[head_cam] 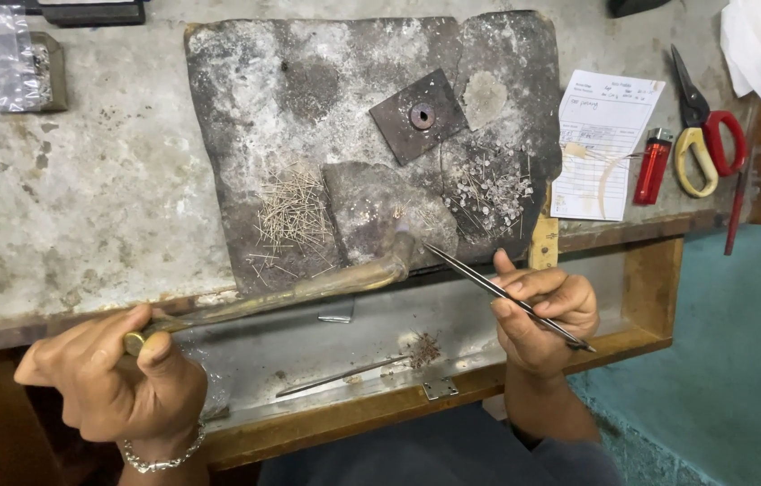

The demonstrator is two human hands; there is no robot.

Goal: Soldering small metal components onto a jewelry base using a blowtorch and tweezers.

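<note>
My left hand (115, 378) grips the rear end of a long brass torch pipe (308, 288), whose bent tip points at a small grey block (378, 207) on the charred soldering board (245, 81). My right hand (542, 315) holds thin steel tweezers (488, 286), their tips touching the block next to the torch tip. A heap of plain wire pins (293, 211) lies left of the block. A heap of pins with round heads (490, 184) lies to its right. A dark square plate with a centre hole (419, 116) rests above.
A metal-lined drawer (452, 315) hangs open under the bench edge, with a needle file (340, 375) and filings in it. On the right are a paper slip (601, 144), a red lighter (653, 166), and scissors (702, 126). A plastic bag (2, 58) sits far left.
</note>
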